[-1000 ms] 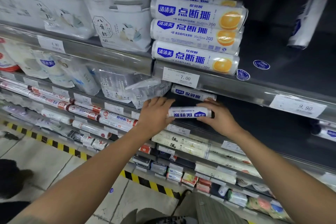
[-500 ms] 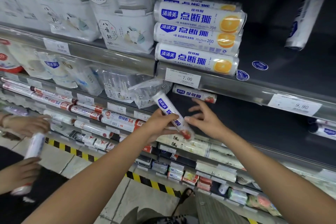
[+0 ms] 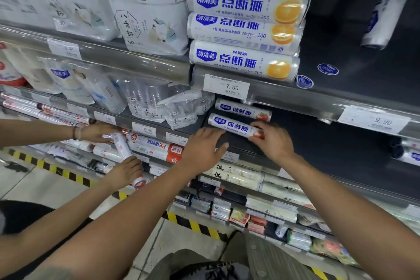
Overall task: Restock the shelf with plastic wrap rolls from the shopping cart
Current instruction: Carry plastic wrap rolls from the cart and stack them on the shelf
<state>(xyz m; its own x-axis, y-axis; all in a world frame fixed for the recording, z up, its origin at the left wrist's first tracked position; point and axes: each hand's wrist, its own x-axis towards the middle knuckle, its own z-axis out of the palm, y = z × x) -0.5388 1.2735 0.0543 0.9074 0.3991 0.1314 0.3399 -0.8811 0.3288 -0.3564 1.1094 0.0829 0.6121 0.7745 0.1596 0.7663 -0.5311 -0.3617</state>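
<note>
The plastic wrap roll [image 3: 235, 125] lies on its side near the front of the dark shelf [image 3: 329, 154], its blue label facing up and a tomato picture at its right end. The right hand [image 3: 273, 142] grasps that right end, its fingers curled over it. The left hand [image 3: 202, 146] is released, fingers straight and flat, resting on the shelf's front edge just below the roll's left half; whether it touches the roll cannot be told. A second roll [image 3: 243, 110] of the same kind lies just behind, parallel to the first. Above, beside a price tag [image 3: 227, 86] reading 7.00, larger rolls [image 3: 245, 29] with orange pictures are stacked on the upper shelf. At the left, another person's hands [image 3: 126, 171] hold a white roll [image 3: 120, 145] against a lower shelf.
</note>
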